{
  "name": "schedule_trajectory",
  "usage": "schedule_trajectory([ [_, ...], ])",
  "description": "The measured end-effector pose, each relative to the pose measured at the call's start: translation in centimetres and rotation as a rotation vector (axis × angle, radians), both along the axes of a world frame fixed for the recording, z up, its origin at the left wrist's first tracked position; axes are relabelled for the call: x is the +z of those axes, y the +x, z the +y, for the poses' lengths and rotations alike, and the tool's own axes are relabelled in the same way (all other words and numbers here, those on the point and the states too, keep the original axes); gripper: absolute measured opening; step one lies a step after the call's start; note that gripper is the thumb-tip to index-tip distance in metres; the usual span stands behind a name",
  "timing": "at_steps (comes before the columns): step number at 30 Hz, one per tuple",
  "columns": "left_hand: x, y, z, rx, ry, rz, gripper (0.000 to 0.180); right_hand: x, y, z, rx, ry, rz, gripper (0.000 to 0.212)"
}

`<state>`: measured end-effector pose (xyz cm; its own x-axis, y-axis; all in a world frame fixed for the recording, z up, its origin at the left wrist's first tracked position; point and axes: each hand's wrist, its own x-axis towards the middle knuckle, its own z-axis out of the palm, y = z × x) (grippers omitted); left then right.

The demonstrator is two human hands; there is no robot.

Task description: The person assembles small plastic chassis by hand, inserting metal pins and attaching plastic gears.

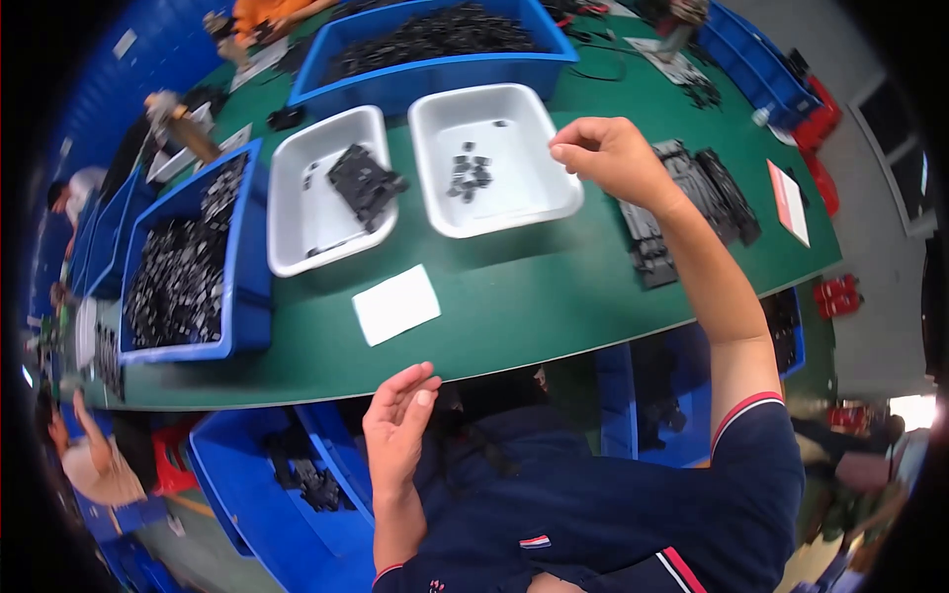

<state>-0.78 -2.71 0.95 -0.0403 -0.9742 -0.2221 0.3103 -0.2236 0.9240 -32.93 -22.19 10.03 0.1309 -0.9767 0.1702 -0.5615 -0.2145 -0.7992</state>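
My right hand (615,163) hovers at the right rim of a white tray (435,133), thumb and fingertips pinched together. Whether anything small is between them cannot be made out. Inside that tray lie several small black pieces (470,176). Near the table's front edge, my left hand (397,425) is raised palm inward, fingers extended and nothing in it. Beyond it a blank white card (395,304) lies on the green table (534,296). A second white tray (287,222), left of the first, holds a black plastic housing (364,185) and a few small black bits.
Stacked black plastic parts (682,203) lie right of the trays, under my right forearm. A large blue bin (435,74) of black parts stands behind the trays, another blue bin (252,287) at left. Blue bins (257,494) sit below the table edge. Other people work nearby.
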Motion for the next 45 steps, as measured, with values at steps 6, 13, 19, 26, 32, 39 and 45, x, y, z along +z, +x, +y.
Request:
schedule_trajectory([
  [6,-0.6,2.1,2.0,0.081,-0.077,0.0,0.03,-0.6,12.7,-5.3,0.139,0.113,-0.084,0.027],
  [13,-1.3,4.8,3.5,0.177,-0.086,0.036,0.031,0.8,20.2,-6.2,0.149,0.16,0.584,0.077],
  [19,-2.3,6.0,3.1,0.186,-0.082,0.095,0.031,-0.9,20.4,-7.2,0.065,0.207,0.454,0.072],
  [26,-2.6,5.9,2.9,0.166,-0.085,0.114,0.032,-1.2,18.3,-7.7,0.03,0.31,0.174,0.059],
  [32,-2.3,5.0,3.1,0.146,-0.072,0.087,0.031,-2.9,16.7,-8.5,0.013,0.245,-0.243,0.045],
  [39,-2.0,5.1,3.5,0.147,-0.075,0.055,0.031,-0.6,14.2,-6.4,0.133,0.218,-0.768,0.044],
  [45,-1.3,5.8,2.9,0.159,-0.096,0.024,0.032,1.2,11.9,-2.2,0.454,0.239,-0.81,0.052],
])
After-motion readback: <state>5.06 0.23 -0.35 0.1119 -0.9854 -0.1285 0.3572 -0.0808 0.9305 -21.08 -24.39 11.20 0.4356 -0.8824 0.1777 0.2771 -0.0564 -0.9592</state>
